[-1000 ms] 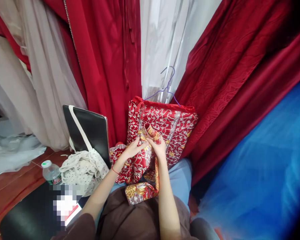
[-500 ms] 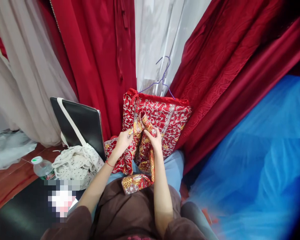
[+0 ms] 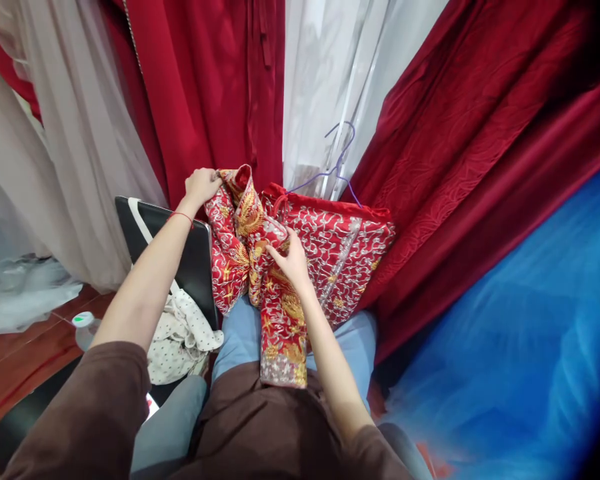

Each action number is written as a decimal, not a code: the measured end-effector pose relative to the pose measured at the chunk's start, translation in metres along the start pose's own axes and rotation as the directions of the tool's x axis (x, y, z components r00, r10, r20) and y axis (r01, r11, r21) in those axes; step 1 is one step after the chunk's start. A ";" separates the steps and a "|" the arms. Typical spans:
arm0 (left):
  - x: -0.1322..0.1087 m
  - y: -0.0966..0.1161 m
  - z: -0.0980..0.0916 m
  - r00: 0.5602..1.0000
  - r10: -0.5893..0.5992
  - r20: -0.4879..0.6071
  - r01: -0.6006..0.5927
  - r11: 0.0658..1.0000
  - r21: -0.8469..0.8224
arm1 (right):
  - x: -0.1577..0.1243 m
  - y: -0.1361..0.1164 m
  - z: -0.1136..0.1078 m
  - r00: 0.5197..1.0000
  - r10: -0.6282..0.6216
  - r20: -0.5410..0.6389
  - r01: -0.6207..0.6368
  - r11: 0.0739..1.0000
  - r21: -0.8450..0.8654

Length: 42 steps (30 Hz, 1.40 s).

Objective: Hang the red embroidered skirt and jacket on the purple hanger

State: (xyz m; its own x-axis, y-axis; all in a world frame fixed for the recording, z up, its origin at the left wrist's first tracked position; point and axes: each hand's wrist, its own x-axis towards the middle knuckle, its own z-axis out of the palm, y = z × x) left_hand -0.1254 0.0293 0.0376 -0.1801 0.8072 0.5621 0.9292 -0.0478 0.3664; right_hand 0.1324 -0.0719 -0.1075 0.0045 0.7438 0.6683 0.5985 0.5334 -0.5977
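A red jacket (image 3: 250, 220) with gold and silver embroidery is stretched between my hands above my lap. My left hand (image 3: 203, 185), with a red string at the wrist, is closed on its upper left edge by the collar. My right hand (image 3: 293, 261) grips its front right side between thumb and fingers. One embroidered sleeve (image 3: 284, 333) hangs down over my lap to my brown shirt. Behind the jacket, a folded red embroidered skirt (image 3: 340, 253) with a plain red waistband hangs from a purple wire hanger (image 3: 337, 167), resting against my knees.
Left of me stands a black chair (image 3: 195, 260) with a dotted cloth bag (image 3: 180, 340) and a capped plastic bottle (image 3: 85, 328). Red dresses (image 3: 210, 87) and white fabric (image 3: 313, 80) hang ahead. Blue tulle (image 3: 520, 333) spreads at the right.
My left hand has moved up and to the left, drawing the jacket's collar away from the skirt. My right hand has shifted slightly left and up. The sleeve now hangs straight down.
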 end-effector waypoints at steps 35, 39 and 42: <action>-0.009 -0.023 0.016 0.919 -0.334 -0.210 0.310 0.940 -0.139 | 0.123 -0.070 -0.059 0.889 -0.118 0.442 0.374 0.744 -0.554; 0.007 -0.006 0.006 0.928 -0.287 -0.239 0.264 0.957 -0.122 | 0.131 -0.073 -0.089 0.788 -0.137 0.600 0.424 0.827 -0.368; 0.026 0.012 -0.016 0.917 -0.281 -0.283 0.256 0.959 -0.124 | 0.138 -0.077 -0.109 0.699 -0.150 0.699 0.412 0.884 -0.222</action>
State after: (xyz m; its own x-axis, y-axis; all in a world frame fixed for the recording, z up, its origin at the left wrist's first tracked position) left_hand -0.1247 0.0405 0.0688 -0.5181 0.5870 0.6222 0.8047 0.0879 0.5872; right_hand 0.1744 -0.0542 0.0796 -0.6471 0.7212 0.2472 0.7083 0.6887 -0.1549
